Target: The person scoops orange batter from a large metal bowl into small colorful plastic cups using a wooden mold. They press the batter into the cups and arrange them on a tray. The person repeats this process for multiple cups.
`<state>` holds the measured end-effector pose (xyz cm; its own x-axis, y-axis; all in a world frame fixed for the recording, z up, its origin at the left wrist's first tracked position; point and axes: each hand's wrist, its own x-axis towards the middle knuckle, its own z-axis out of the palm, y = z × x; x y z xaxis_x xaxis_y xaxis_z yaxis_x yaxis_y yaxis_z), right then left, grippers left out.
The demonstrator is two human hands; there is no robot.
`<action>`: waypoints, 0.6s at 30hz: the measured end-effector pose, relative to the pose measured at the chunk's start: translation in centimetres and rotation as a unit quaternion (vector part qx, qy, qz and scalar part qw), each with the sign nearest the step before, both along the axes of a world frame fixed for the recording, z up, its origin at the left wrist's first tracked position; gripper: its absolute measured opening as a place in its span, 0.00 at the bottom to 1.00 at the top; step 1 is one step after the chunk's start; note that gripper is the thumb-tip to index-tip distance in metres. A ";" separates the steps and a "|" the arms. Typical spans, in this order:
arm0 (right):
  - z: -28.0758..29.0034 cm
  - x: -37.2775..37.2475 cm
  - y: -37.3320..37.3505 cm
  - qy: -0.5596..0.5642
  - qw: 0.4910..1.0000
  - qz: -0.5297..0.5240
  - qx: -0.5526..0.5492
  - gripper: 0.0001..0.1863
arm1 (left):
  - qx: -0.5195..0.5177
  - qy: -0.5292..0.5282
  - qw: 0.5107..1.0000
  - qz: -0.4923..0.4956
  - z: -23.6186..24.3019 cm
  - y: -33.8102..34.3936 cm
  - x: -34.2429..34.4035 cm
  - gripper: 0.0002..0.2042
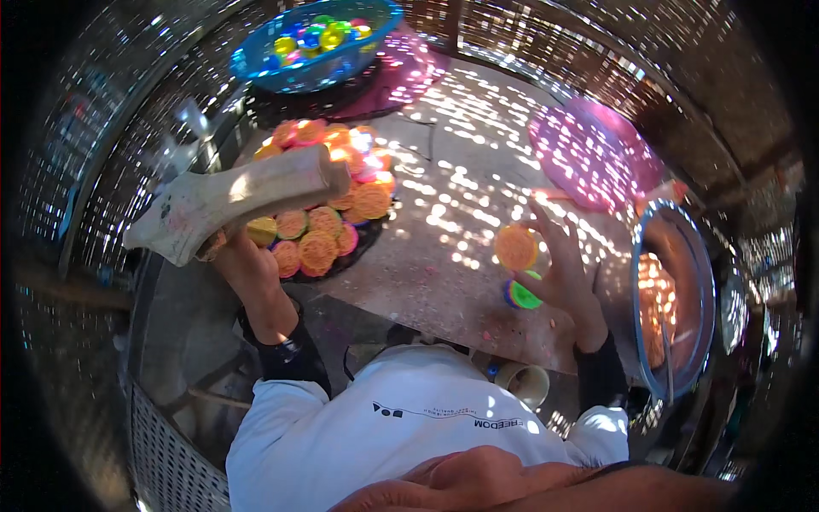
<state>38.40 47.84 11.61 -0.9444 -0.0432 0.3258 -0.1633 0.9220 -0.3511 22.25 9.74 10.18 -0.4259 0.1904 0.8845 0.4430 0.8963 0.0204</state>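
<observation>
A long, pale wooden tool [192, 209] with a cylindrical end is gripped from below by my left hand [239, 256], its fingers closed and partly hidden. The tool lies across my view over a heap of textured orange discs [324, 247] with pink and yellow edges on a dark round tray. My right hand [559, 269] has its fingers spread, close to a single orange disc [516, 247] on the sun-dappled work surface [426, 282]. Partly behind that hand is a small round green-and-blue piece [526, 293].
A blue basin [252, 61] of colourful shiny round pieces sits at the back left over a pink sheet [409, 90]. Another pink round item [589, 154] lies back right. A metal bowl [699, 299] with orange mixture and a utensil stands at right. Woven walls surround the surface.
</observation>
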 end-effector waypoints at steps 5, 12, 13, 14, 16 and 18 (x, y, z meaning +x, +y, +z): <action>1.0 -12.0 -6.8 0.034 0.988 0.152 0.004 0.45 | 0.125 -0.066 0.988 0.063 0.6 -4.6 1.3 0.08; -2.4 -19.5 -16.3 0.017 0.965 0.261 0.008 0.46 | 0.010 0.003 0.976 0.220 -1.1 -9.7 2.5 0.12; -2.9 -19.9 -17.2 0.025 0.962 0.273 0.005 0.46 | 0.047 -0.005 0.978 0.205 -1.9 -10.6 2.4 0.13; -3.4 -20.5 -18.0 0.042 0.958 0.283 0.021 0.46 | 0.127 -0.014 0.979 0.158 -2.7 -11.4 2.2 0.13; -4.4 -21.4 -19.3 0.077 0.950 0.296 0.053 0.47 | 0.303 -0.041 0.951 0.052 -3.9 -12.5 1.8 0.14; -4.8 -21.9 -20.0 0.063 0.948 0.304 0.072 0.46 | 0.511 -0.068 0.855 -0.056 -4.4 -12.2 1.7 0.20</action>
